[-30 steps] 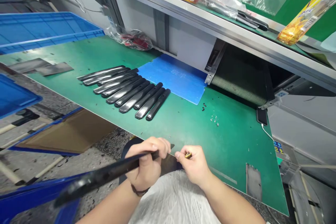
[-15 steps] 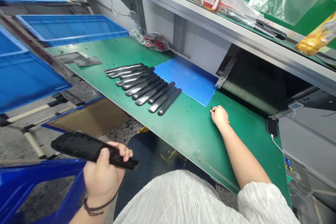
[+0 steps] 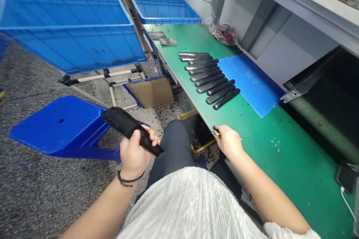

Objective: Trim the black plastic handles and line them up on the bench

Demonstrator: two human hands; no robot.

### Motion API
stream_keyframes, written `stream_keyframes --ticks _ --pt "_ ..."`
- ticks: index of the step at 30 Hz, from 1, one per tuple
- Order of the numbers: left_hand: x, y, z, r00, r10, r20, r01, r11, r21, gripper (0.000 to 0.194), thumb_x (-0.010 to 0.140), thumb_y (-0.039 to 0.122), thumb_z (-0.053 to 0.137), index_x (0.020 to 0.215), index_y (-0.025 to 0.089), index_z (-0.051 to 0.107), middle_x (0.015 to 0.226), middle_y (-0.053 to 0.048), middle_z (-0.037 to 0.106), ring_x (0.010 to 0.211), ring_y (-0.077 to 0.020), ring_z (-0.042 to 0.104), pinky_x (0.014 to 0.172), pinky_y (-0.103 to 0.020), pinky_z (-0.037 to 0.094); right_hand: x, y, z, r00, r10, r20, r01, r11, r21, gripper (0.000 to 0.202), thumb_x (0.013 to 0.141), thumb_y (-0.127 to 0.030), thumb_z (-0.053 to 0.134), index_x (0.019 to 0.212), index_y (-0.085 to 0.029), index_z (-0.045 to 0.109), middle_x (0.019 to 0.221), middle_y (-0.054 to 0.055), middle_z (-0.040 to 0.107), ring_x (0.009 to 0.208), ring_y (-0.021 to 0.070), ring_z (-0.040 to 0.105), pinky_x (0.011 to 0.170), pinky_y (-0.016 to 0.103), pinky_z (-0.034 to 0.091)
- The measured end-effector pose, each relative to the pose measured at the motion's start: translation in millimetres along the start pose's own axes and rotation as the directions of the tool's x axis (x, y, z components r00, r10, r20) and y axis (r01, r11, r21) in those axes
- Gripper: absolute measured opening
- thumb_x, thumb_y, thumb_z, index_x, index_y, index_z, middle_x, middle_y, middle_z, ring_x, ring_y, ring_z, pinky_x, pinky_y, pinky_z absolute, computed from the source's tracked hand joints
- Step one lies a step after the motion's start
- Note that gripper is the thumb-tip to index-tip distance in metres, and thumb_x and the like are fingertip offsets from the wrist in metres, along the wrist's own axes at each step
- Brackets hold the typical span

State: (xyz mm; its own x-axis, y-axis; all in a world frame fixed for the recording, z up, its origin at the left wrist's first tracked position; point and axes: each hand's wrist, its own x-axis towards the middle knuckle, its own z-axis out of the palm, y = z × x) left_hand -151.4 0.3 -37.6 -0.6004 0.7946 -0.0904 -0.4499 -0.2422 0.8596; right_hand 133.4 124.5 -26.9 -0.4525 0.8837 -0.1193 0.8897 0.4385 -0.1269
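My left hand (image 3: 137, 153) is wrapped round a long black plastic part (image 3: 120, 121), held over the floor left of my legs, its wide end pointing up and left. Near the front edge of the green table (image 3: 283, 168), my right hand (image 3: 228, 142) is closed on a small yellow and black tool (image 3: 217, 133), mostly hidden by the fingers. Beyond it, several long black parts (image 3: 210, 82) lie side by side in a slanted row on the table.
A blue sheet (image 3: 252, 82) lies behind the row. Blue crates (image 3: 98, 48) stand at the left, above a blue stool (image 3: 58, 123). A yellow-edged black bin (image 3: 200, 132) is below the table edge. A phone (image 3: 346, 179) lies far right; a metal shelf (image 3: 280, 0) overhangs the back.
The view has swung left. My right hand has come from farther in on the table to its front edge, still gripping the tool. My left hand still holds the black part.
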Motion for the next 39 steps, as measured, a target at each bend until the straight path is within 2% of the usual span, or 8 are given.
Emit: stream_keyframes --ticks 5,9,15,18,21,27,33,39 --pt "0.5 2.0 -4.9 0.998 -0.041 0.036 0.042 0.998 -0.037 0.035 0.088 0.051 0.071 0.093 0.017 0.063 0.066 0.000 0.060 0.051 -0.0139 0.054 0.056 -0.030 0.051 44.1 -29.8 -4.6 0.997 -0.064 -0.045 0.064 0.998 -0.007 0.023 0.101 -0.025 0.055 0.113 -0.022 0.075 0.107 0.009 0.074 0.092 0.0202 0.071 0.076 0.027 0.047" --pt "6.4 0.0 -0.1 0.994 -0.082 0.077 0.086 0.994 -0.061 0.036 0.089 0.051 0.068 0.095 0.016 0.065 0.066 -0.001 0.061 0.051 -0.0138 0.054 0.056 -0.030 0.052 54.6 -39.5 -8.0 0.992 -0.087 -0.093 0.090 0.996 0.021 0.019 0.100 -0.027 0.058 0.106 -0.023 0.076 0.102 0.007 0.074 0.089 0.0198 0.070 0.071 0.027 0.044" --pt "11.4 -4.1 5.3 0.978 -0.126 0.166 0.137 0.989 -0.057 0.051 0.091 0.062 0.062 0.110 0.015 0.066 0.073 -0.003 0.064 0.054 -0.0163 0.056 0.058 -0.034 0.054 8.0 -27.2 -15.9 0.972 -0.053 -0.229 0.082 0.989 0.120 0.029 0.107 -0.035 0.048 0.105 -0.021 0.073 0.094 0.006 0.072 0.085 0.0184 0.068 0.072 0.027 0.043" --pt "7.6 -10.8 13.8 0.938 -0.215 0.272 0.244 0.967 -0.077 0.059 0.094 0.065 0.054 0.120 0.014 0.065 0.080 -0.006 0.067 0.058 -0.0185 0.059 0.059 -0.037 0.057 -29.3 -15.2 -23.3 0.955 -0.028 -0.296 0.088 0.978 0.189 0.026 0.105 -0.037 0.053 0.110 -0.019 0.071 0.089 0.005 0.069 0.080 0.0176 0.067 0.074 0.028 0.046" --pt "-0.4 -21.0 32.3 0.843 -0.319 0.433 0.391 0.916 -0.087 0.054 0.097 0.063 0.054 0.116 0.014 0.066 0.081 -0.006 0.066 0.057 -0.0168 0.059 0.058 -0.035 0.057 -58.5 -8.2 -31.1 0.938 -0.027 -0.344 0.149 0.932 0.331 0.021 0.104 -0.034 0.057 0.112 -0.019 0.069 0.085 0.002 0.066 0.074 0.0151 0.064 0.071 0.027 0.048" --pt "-26.8 -40.7 80.6 0.539 -0.450 0.712 0.604 0.795 0.045 0.056 0.101 0.062 0.050 0.114 0.012 0.069 0.079 -0.007 0.065 0.054 -0.0132 0.059 0.056 -0.028 0.055 -78.6 -12.9 -53.2 0.894 0.032 -0.446 0.259 0.776 0.575 0.012 0.101 -0.025 0.062 0.109 -0.022 0.071 0.080 0.000 0.061 0.069 0.0130 0.058 0.065 0.026 0.045" --pt "-44.7 -53.4 115.5 0.323 -0.471 0.821 0.554 0.797 0.240 0.053 0.104 0.058 0.049 0.121 0.010 0.067 0.079 -0.008 0.066 0.057 -0.0138 0.061 0.060 -0.029 0.059 -71.8 -6.0 -74.7 0.828 0.227 -0.513 0.256 0.661 0.706 0.009 0.096 -0.028 0.069 0.100 -0.021 0.074 0.073 -0.002 0.060 0.065 0.0121 0.055 0.063 0.026 0.044" --pt "-50.2 -55.7 144.3 0.121 -0.477 0.871 0.719 0.647 0.255 0.060 0.098 0.070 0.053 0.113 0.013 0.065 0.076 -0.005 0.065 0.049 -0.0134 0.061 0.052 -0.030 0.061 -63.1 8.8 -71.3 0.839 0.416 -0.351 0.161 0.426 0.890 0.022 0.095 -0.037 0.067 0.083 -0.020 0.072 0.070 -0.001 0.063 0.059 0.0112 0.052 0.056 0.025 0.042"
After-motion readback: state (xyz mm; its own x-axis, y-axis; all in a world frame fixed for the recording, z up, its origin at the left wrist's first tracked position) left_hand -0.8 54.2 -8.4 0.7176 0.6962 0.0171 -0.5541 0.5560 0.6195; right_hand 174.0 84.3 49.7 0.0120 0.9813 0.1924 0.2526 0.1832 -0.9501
